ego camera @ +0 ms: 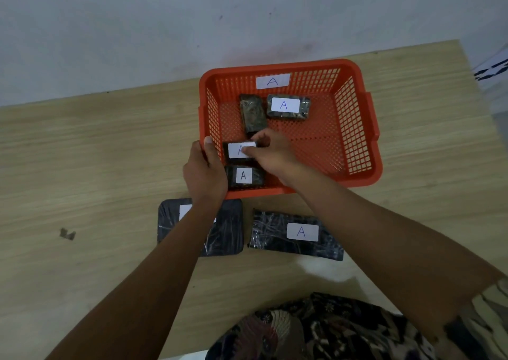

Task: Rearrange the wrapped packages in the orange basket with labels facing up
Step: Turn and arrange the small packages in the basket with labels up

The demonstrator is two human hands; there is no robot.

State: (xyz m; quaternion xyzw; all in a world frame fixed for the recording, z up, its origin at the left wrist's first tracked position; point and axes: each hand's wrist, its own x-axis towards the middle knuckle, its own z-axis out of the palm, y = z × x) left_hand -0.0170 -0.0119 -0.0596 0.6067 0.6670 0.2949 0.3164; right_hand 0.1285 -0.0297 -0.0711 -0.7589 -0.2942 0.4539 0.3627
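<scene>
Nearest, on the wooden table [82, 145]: two large film-wrapped packages [297, 234], labels up. Left hand [204, 171] clamps the orange basket [357, 128] near-left rim. Right hand [268, 153] pinches a small labelled package [238, 150] inside, near-left corner. Beyond, one unlabelled-side package [252, 113]. Film likely slick, bundles light and firm; grip by the short edges.

Looked like a plain room at home or a makeshift recording spot, hard to say which: a light wood-grain table [82, 153] sat against a bare, scuffed pale wall [110, 29], nothing more.
</scene>
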